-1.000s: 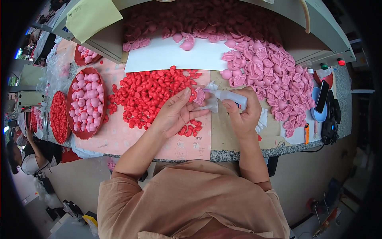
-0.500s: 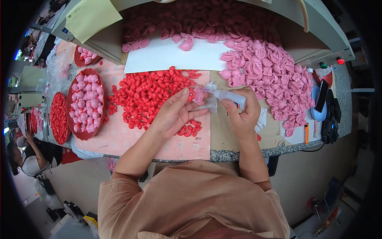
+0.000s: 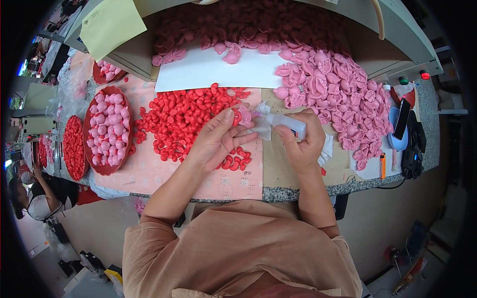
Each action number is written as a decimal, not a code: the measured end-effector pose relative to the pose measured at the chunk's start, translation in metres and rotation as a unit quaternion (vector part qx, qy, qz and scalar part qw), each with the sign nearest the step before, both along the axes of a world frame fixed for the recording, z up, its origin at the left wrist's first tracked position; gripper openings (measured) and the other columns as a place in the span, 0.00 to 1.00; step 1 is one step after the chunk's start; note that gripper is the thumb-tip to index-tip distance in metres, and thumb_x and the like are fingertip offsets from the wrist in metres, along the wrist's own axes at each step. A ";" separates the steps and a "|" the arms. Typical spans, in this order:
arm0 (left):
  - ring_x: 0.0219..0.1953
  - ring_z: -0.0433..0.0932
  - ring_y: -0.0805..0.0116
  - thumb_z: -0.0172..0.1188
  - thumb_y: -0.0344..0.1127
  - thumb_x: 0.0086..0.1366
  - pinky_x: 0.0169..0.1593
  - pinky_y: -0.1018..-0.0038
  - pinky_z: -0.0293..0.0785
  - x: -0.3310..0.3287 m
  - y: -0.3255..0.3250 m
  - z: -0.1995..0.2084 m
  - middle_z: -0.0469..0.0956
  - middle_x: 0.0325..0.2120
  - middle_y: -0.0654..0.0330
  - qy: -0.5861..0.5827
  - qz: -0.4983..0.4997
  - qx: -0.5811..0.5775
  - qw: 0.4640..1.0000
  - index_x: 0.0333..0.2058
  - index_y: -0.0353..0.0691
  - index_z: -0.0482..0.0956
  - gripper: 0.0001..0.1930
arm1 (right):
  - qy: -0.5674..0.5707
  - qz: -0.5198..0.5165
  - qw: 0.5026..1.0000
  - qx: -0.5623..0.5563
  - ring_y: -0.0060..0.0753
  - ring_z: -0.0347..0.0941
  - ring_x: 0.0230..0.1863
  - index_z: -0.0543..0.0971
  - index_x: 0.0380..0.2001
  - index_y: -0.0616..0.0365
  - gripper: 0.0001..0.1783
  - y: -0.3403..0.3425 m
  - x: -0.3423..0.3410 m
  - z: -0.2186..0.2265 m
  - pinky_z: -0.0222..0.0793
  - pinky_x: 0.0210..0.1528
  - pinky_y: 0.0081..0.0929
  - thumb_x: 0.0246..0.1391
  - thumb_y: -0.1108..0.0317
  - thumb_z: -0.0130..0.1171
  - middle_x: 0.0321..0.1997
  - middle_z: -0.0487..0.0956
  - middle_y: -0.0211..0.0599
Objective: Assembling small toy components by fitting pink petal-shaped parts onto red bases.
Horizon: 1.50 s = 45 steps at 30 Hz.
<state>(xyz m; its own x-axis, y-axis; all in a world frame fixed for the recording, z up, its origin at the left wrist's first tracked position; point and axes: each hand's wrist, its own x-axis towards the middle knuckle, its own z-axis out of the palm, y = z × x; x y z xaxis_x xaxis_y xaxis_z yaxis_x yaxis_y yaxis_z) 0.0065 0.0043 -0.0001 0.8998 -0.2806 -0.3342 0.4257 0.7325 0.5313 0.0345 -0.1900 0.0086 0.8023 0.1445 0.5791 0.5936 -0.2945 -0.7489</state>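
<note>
Between thumb and fingers, my left hand [image 3: 210, 143] pinches a small red plastic piece [image 3: 236, 119] together with a ruffled pink plastic piece [image 3: 245, 116]. The other fingers of that hand are stretched out below. My right hand [image 3: 309, 141] is wrapped round a translucent squeeze bottle [image 3: 289, 122], tilted so that its thin nozzle points left at the pink piece. Nozzle and pink piece meet or nearly meet; I cannot tell which. Just behind my left hand spreads a pile of loose red pieces [image 3: 181, 116]. A large heap of pink pieces [image 3: 343, 94] lies to the right.
A red tray [image 3: 129, 131] of pink-and-red pieces and a basket of red bits [image 3: 73, 149] stand left. White paper [image 3: 213, 69] runs under an overhanging housing [image 3: 412, 47]. Crumpled tissue [image 3: 326, 151], an orange lighter [image 3: 382, 165] and a phone [image 3: 402, 119] lie right. Another person works far left.
The pink piece has turned and risen slightly in my left fingers, near the nozzle. My right hand and the bottle have barely moved.
</note>
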 end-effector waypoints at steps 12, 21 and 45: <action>0.49 0.71 0.68 0.48 0.38 0.67 0.54 0.69 0.70 0.001 0.003 -0.001 0.71 0.49 0.57 -0.044 0.002 0.022 0.999 0.57 0.39 0.62 0.21 | -0.010 -0.013 1.000 -0.006 0.27 0.65 0.25 0.72 0.30 0.62 0.16 0.000 0.000 0.000 0.60 0.27 0.21 0.44 0.65 0.67 0.25 0.72 0.35; 0.56 0.67 0.67 0.47 0.28 0.66 0.60 0.66 0.63 0.002 0.001 0.005 0.62 0.58 0.58 -0.080 0.004 0.002 0.997 0.59 0.39 0.58 0.23 | -0.028 -0.027 0.999 0.000 0.27 0.65 0.25 0.73 0.31 0.61 0.16 -0.001 0.001 -0.002 0.60 0.27 0.20 0.42 0.67 0.68 0.25 0.72 0.34; 0.59 0.63 0.68 0.47 0.23 0.64 0.62 0.68 0.60 0.004 0.001 0.006 0.57 0.60 0.58 -0.070 0.019 0.002 0.997 0.61 0.39 0.54 0.26 | -0.014 -0.044 0.999 0.015 0.24 0.65 0.24 0.73 0.31 0.62 0.15 -0.002 0.000 -0.005 0.60 0.27 0.19 0.44 0.67 0.67 0.24 0.71 0.34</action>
<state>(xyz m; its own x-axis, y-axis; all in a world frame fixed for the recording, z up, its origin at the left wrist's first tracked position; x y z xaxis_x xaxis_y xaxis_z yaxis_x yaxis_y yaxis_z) 0.0103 0.0051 0.0058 0.9476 -0.2445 -0.2056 0.3193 0.7440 0.5870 0.0344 -0.1918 0.0036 0.7952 0.0567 0.6037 0.5864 -0.3249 -0.7420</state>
